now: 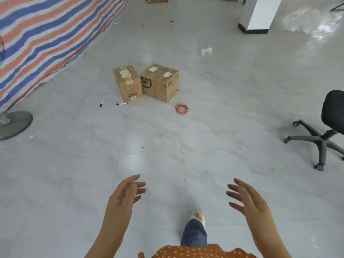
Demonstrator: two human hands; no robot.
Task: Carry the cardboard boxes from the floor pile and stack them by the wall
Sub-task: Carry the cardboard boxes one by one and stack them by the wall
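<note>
Nearest to us, at the bottom edge of the view, an orange dotted top (197, 251) shows, and just beyond it a blue trouser leg ends in a pale slipper (197, 216) set on the grey tiled floor (152, 138). To either side our two hands are raised above the floor with nothing in them: the left hand (122, 195) has its fingers spread and loosely extended, its grip released, and the right hand (247, 199) mirrors it, fingers apart, palm turned inward, grip likewise released.

Farther out, toward the middle of the floor, a small coil of red wire (181, 109) lies just in front of the boxes, and two black-capped markers (122, 103) lie to its left. Behind these stand the two cardboard boxes, side by side and touching: the taller narrow box (128, 84) on the left and the wider box (160, 83) on the right (printed "SF" on its near face, labels on top). Both rest on the floor, well apart from our hands.

At the right edge stands a black office chair (323, 127) on castors; at the left edge, a round fan base (14, 123). Beyond, a striped tarpaulin (46, 34) hangs along the left, and a white pillar (258, 15) rises at the far right.
</note>
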